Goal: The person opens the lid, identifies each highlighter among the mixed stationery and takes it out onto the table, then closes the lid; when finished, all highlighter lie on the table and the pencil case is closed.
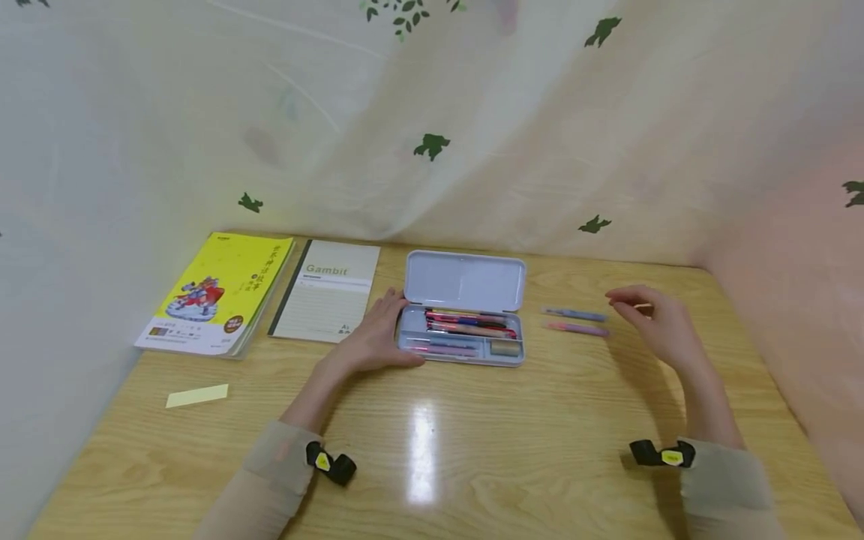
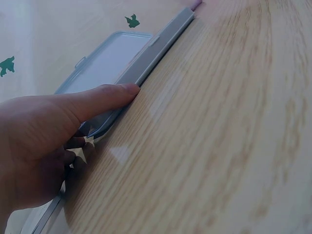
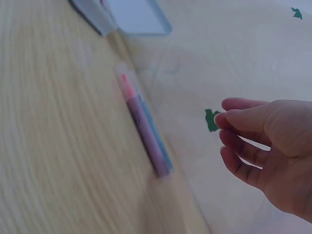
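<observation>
A pale grey-blue pencil case (image 1: 466, 361) lies with its lid (image 1: 466, 281) raised at the back. Several pens (image 1: 469, 324) lie in its long rear compartment, more lie in the front left section, and a small tan block (image 1: 505, 348) fills the front right one. My left hand (image 1: 371, 336) holds the case's left end, thumb along the front wall and fingers at the side. To the right of the case lie a blue pen (image 1: 579, 314) and a pink-and-purple pen (image 3: 144, 129). My right hand (image 1: 658, 322), empty and loosely curled, hovers just right of these two pens.
A Gambit notebook (image 1: 331, 292) lies just left of the case. Farther left is a yellow book (image 1: 229, 274) with a cartoon figure on its cover. A pale yellow paper strip (image 1: 197, 396) sits at the left front. Patterned curtain (image 1: 499, 180) borders the wooden table (image 1: 513, 442).
</observation>
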A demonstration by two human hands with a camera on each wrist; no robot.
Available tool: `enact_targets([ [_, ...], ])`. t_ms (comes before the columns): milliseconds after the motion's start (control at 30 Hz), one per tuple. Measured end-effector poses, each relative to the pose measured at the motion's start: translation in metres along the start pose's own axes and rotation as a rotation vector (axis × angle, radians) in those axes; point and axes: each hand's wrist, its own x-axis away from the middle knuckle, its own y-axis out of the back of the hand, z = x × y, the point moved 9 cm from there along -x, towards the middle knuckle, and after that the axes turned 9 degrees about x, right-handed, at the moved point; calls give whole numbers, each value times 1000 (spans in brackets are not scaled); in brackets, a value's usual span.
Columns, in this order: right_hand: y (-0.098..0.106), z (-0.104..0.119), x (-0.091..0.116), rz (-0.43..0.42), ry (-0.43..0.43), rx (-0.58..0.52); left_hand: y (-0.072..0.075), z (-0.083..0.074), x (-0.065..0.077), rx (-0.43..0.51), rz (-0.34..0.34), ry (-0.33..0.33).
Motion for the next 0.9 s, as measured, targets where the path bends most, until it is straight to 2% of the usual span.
enact_targets([
  [133, 5, 9, 0, -35, -37, -38, -1, -1, -1, -1, 3, -9],
  [367, 0, 37, -8, -75, -12, -157, -1, -2, 1, 17, -3, 2],
  [600, -17, 60, -16, -47, -36, -245, -2, 0, 1, 33, -4, 9],
  [800, -29, 86, -21, -13, -20, -332, 0, 0, 2, 44, -10, -3],
  [900, -39, 95, -23, 39, -39, -397, 0, 0, 1, 42, -4, -3],
])
